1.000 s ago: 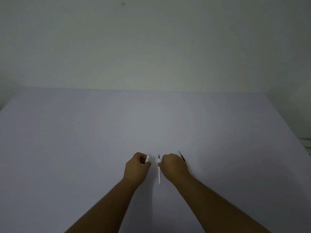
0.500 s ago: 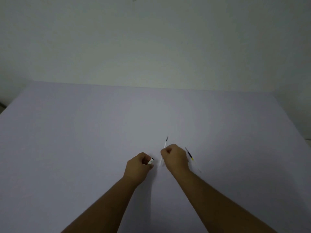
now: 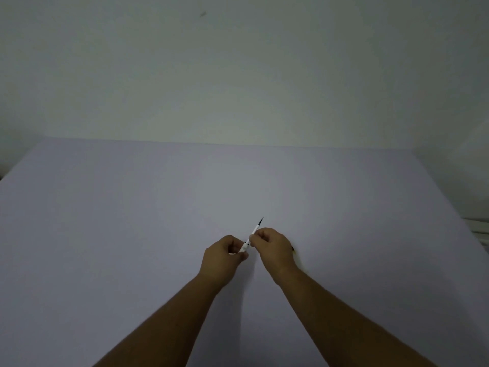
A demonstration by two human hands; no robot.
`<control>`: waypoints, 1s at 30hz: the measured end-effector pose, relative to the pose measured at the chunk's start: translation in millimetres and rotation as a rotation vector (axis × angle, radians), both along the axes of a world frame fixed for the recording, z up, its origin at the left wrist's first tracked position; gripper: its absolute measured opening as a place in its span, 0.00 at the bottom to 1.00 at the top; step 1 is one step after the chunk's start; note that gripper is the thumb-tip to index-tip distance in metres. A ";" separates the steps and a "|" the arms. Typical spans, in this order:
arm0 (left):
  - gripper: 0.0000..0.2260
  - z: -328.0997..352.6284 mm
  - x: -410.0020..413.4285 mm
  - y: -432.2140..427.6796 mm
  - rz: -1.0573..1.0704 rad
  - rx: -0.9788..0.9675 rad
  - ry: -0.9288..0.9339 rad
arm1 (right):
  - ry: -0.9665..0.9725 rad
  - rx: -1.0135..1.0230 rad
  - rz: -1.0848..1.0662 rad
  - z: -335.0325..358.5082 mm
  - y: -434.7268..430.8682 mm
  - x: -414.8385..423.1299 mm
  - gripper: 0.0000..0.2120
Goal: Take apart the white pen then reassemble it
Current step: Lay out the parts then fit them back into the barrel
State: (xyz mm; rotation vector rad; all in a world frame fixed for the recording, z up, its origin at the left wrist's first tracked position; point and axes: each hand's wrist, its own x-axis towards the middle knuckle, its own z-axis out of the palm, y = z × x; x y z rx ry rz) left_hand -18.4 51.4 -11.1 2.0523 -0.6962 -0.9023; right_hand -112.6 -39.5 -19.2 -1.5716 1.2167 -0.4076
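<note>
The white pen [image 3: 251, 235] is a thin, pale stick held above the table, tilted so that it runs from lower left to upper right. Its far end carries a short dark section that narrows to a fine point, aimed away from the person and to the right. Near the lower end a small dark band crosses the white shaft, and below that band a short white piece continues the same line; whether the two are joined or only touching cannot be told. Most of the lower part is covered, so only the upper stretch of the shaft shows clearly against the pale surface.
</note>
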 end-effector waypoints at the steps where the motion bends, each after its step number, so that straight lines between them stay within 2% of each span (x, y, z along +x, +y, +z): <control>1: 0.03 1.1 -1.0 -1.0 -0.004 -0.003 -0.001 | -0.018 0.013 -0.005 0.2 0.0 -1.5 0.08; 5: 0.05 2.3 -3.9 -3.8 -0.010 0.001 0.001 | -0.159 0.054 -0.138 5.3 -8.8 -4.6 0.09; 10: 0.03 3.2 -8.6 -8.7 -0.021 -0.003 -0.008 | -0.084 0.105 0.033 3.1 -16.1 -9.2 0.08; 14: 0.03 1.8 -8.2 -8.5 -0.001 0.000 0.045 | -0.134 0.081 -0.099 1.5 -32.8 -17.5 0.08; 16: 0.05 0.5 -6.2 -7.3 0.009 -0.001 0.067 | 0.065 -0.101 -0.086 -2.7 -46.3 -25.9 0.07; 19: 0.11 -2.4 -4.2 -5.5 -0.005 -0.008 0.076 | 0.471 -0.346 0.217 -14.3 -52.1 -36.1 0.10; 22: 0.12 -4.8 -4.5 -3.6 -0.009 0.000 0.073 | 0.699 -0.516 0.453 -28.4 -44.6 -39.6 0.12; 27: 0.12 -4.8 -5.6 -1.7 -0.012 0.008 0.072 | 0.801 -0.603 0.507 -36.5 -37.4 -41.3 0.11; 29: 0.12 -4.5 -6.5 -1.2 -0.010 0.008 0.066 | 0.749 -0.568 0.454 -31.5 -37.1 -39.7 0.11; 30: 0.12 -4.2 -7.2 -1.1 -0.009 0.008 0.065 | 0.648 -0.511 0.360 -26.4 -37.7 -38.1 0.11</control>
